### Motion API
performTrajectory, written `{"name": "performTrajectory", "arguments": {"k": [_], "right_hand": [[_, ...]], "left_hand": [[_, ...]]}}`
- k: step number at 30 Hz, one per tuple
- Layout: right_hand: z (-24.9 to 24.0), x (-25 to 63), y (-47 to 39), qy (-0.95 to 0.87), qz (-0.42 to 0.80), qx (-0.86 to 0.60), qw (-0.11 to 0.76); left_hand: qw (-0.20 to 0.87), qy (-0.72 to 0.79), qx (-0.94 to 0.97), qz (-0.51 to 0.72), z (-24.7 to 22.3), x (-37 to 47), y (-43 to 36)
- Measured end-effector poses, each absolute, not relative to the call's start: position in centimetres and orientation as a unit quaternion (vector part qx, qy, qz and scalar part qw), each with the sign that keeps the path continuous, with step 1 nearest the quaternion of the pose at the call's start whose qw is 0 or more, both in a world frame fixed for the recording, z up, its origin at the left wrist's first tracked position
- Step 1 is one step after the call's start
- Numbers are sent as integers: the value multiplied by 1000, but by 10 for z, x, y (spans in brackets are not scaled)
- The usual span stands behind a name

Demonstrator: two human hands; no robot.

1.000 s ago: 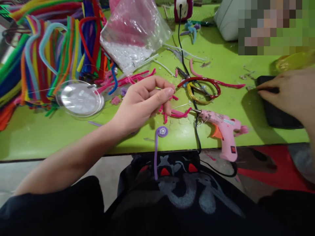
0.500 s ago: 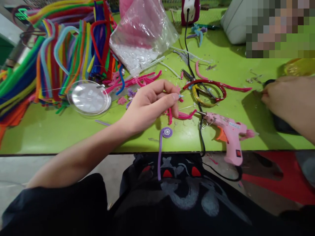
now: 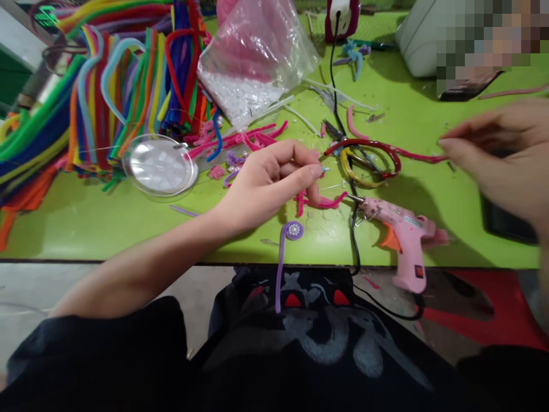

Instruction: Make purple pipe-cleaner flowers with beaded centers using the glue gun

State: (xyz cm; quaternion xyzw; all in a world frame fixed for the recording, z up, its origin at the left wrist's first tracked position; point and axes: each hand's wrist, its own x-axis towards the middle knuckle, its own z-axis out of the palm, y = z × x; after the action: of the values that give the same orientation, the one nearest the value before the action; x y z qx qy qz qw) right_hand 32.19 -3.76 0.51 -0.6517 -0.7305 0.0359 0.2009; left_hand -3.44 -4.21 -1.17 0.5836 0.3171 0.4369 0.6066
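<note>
My left hand rests near the middle of the table, thumb and index finger pinched on a small piece with a light-blue tip. Bright pink pipe cleaners lie under and beside its fingers. Over the right side, my right hand is slightly blurred, its fingertips together; what they hold, if anything, I cannot make out. Those fingertips overlap the end of a red pipe cleaner, and whether they grip it is unclear. A purple pipe cleaner with a coiled, beaded end hangs over the table edge.
A pink glue gun lies at the front edge. Behind it are pliers with red and yellow handles. A bag of white beads, a clear spool and bundled pipe cleaners lie left. A dark flat object lies right.
My right hand has lifted off the dark object and moved left and up, toward the red pipe cleaner's end. My left hand keeps its pinch. The view has shifted slightly.
</note>
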Motion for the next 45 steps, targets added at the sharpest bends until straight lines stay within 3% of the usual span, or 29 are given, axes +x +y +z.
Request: {"name": "performTrajectory", "arguments": {"k": [2, 3, 6, 12, 18, 25, 31, 38, 45], "right_hand": [[13, 267, -50, -770, 124, -504, 372], [16, 243, -54, -776, 181, -449, 403], [16, 193, -57, -776, 236, -374, 451], [8, 174, -54, -712, 295, -367, 520], [8, 171, -58, -685, 358, -366, 518], [7, 173, -59, -706, 326, -372, 508], [2, 181, -61, -759, 254, -379, 465], [14, 186, -60, -862, 39, -357, 358], [9, 182, -60, -820, 112, -360, 430]], "left_hand": [[598, 313, 587, 448, -11, -33, -45], [592, 309, 588, 456, -10, -33, -46], [577, 309, 588, 475, -6, -31, -51], [574, 299, 583, 490, 0, -30, -55], [580, 321, 583, 469, 1, -32, -56], [565, 312, 596, 477, 0, -31, -56], [532, 322, 618, 481, -1, -32, -57], [422, 349, 703, 453, -6, -38, -56], [526, 325, 635, 463, -1, -32, -54]]}}
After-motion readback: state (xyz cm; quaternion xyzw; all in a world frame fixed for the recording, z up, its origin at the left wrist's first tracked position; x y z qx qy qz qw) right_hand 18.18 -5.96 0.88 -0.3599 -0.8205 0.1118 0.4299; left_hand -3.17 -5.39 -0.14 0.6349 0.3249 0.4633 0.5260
